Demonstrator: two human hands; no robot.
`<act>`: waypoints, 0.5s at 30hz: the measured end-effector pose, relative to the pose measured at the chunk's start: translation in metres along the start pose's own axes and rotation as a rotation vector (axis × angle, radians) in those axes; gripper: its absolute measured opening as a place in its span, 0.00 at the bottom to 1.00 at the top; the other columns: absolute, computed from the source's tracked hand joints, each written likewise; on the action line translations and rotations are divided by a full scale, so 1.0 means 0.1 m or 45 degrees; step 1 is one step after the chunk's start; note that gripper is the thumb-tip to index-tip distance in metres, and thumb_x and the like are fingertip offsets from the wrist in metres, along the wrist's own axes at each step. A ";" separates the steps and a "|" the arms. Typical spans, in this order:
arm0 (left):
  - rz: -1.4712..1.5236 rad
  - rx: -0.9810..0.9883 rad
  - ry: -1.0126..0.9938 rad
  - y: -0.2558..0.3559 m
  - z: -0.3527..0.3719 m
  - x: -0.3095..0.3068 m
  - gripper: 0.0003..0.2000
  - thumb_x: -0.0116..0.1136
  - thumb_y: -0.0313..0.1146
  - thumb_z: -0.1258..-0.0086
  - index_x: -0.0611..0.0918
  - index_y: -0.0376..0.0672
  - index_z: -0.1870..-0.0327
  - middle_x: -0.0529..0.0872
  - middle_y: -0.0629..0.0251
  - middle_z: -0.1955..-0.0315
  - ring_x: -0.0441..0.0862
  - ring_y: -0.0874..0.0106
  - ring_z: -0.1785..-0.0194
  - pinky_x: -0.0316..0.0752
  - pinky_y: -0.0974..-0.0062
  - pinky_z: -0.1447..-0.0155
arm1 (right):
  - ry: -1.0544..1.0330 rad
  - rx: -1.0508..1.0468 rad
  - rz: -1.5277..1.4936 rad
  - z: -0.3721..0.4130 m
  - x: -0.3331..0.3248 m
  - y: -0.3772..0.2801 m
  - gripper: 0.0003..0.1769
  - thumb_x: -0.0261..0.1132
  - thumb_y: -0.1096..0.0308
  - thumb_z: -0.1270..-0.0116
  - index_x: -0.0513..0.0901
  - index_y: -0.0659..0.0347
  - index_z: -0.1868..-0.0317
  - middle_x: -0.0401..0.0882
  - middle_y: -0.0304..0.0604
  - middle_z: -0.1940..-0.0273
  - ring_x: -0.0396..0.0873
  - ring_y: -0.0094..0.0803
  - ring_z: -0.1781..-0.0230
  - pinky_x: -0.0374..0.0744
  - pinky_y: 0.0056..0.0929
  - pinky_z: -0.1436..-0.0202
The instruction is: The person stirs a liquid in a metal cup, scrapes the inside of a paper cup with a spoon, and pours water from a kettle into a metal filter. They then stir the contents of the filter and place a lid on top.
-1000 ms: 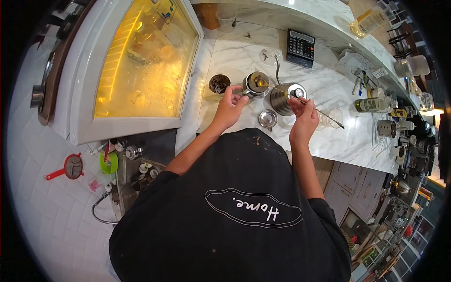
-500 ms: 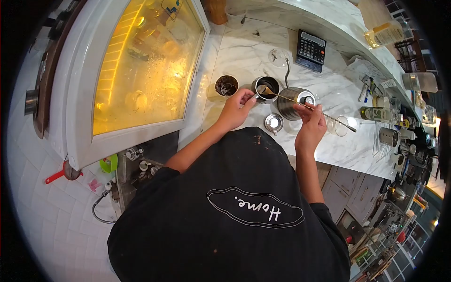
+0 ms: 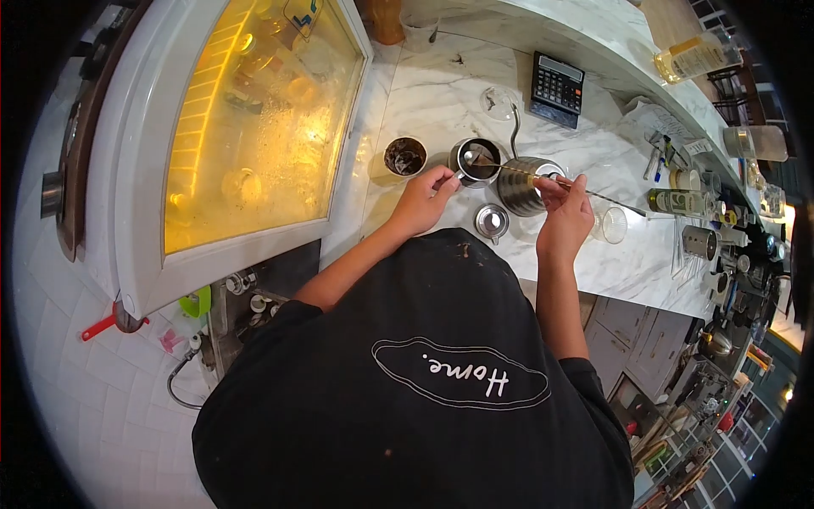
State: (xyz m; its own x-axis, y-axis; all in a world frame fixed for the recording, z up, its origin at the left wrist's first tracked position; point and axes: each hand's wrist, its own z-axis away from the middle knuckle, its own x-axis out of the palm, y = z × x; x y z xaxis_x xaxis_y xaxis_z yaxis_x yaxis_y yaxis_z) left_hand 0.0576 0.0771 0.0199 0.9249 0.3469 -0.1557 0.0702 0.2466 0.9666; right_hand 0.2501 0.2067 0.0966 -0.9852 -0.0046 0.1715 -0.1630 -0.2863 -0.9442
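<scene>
My left hand [image 3: 426,204] is closed on the handle of a metal cup [image 3: 457,161] that stands on the counter with dark contents inside. My right hand [image 3: 565,212] pinches a long thin bar spoon [image 3: 506,168], whose bowl end dips into that cup. Its other end sticks out to the right past my fingers. Right beside the cup, partly under my right hand and the spoon, is a steel gooseneck kettle [image 3: 519,188]. A container with dark residue [image 3: 405,157] sits to the left. A small round metal piece [image 3: 492,222] lies nearer to me.
A clear glass [image 3: 612,225] stands right of my right hand. Behind the kettle are a glass piece [image 3: 498,103] and a calculator [image 3: 557,88]. An appliance door [image 3: 254,127], lit yellow, flanks the left side. Bottles [image 3: 681,202] and small tools crowd the counter's right.
The spoon's bowl end has shifted inside the cup, and my right hand has turned slightly with it. My left hand stays on the handle. The whole view has drifted a little.
</scene>
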 end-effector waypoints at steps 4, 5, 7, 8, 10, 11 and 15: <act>-0.028 -0.012 -0.002 -0.02 0.00 0.00 0.12 0.55 0.37 0.17 0.83 0.36 0.52 0.90 0.63 0.59 0.86 0.74 0.52 0.78 0.73 0.45 | 0.032 0.046 -0.025 0.01 0.02 0.01 0.23 0.54 0.54 0.15 0.78 0.71 0.53 0.90 0.54 0.65 0.89 0.37 0.61 0.82 0.30 0.48; -0.038 -0.010 -0.001 -0.02 0.00 0.00 0.12 0.55 0.37 0.17 0.83 0.36 0.52 0.90 0.63 0.59 0.86 0.74 0.52 0.78 0.73 0.45 | 0.038 0.029 -0.015 0.01 0.03 0.03 0.23 0.54 0.55 0.15 0.79 0.71 0.54 0.90 0.54 0.65 0.89 0.37 0.62 0.82 0.30 0.49; -0.050 -0.007 0.004 -0.02 0.00 -0.01 0.12 0.55 0.37 0.18 0.83 0.36 0.52 0.90 0.63 0.59 0.86 0.74 0.53 0.78 0.72 0.45 | 0.029 -0.018 0.040 0.03 0.05 0.06 0.22 0.55 0.56 0.15 0.79 0.71 0.55 0.90 0.53 0.66 0.89 0.36 0.63 0.81 0.29 0.50; -0.056 -0.006 0.006 -0.02 0.00 -0.01 0.12 0.55 0.37 0.18 0.83 0.36 0.52 0.90 0.63 0.59 0.86 0.74 0.53 0.78 0.72 0.45 | 0.017 -0.047 0.085 0.04 0.05 0.07 0.21 0.55 0.57 0.15 0.80 0.71 0.56 0.90 0.53 0.66 0.89 0.35 0.63 0.81 0.28 0.51; -0.074 0.001 0.016 0.02 0.01 -0.01 0.12 0.55 0.37 0.18 0.83 0.36 0.52 0.90 0.62 0.59 0.86 0.73 0.53 0.78 0.72 0.45 | -0.012 -0.126 0.198 0.05 0.04 0.10 0.21 0.56 0.58 0.16 0.81 0.72 0.57 0.90 0.51 0.66 0.89 0.33 0.63 0.81 0.27 0.51; -0.083 0.005 0.021 0.04 0.01 -0.01 0.12 0.55 0.37 0.18 0.83 0.36 0.53 0.90 0.62 0.60 0.86 0.73 0.53 0.78 0.72 0.45 | -0.030 -0.174 0.265 0.05 0.02 0.13 0.21 0.56 0.58 0.16 0.82 0.72 0.57 0.90 0.51 0.66 0.89 0.32 0.63 0.81 0.27 0.51; -0.093 0.060 0.083 0.00 0.01 0.01 0.12 0.58 0.39 0.20 0.84 0.37 0.53 0.90 0.58 0.64 0.87 0.69 0.59 0.79 0.70 0.50 | -0.096 -0.365 0.532 0.11 0.02 0.06 0.23 0.57 0.58 0.16 0.85 0.72 0.59 0.90 0.48 0.66 0.88 0.29 0.62 0.80 0.26 0.52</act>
State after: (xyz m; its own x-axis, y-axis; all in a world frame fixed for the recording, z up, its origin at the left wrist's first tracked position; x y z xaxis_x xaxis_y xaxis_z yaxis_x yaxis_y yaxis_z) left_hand 0.0589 0.0761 0.0200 0.8906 0.3880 -0.2372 0.1550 0.2314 0.9604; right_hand 0.2477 0.1944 0.0944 -0.9645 -0.1346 -0.2271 0.2253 0.0286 -0.9739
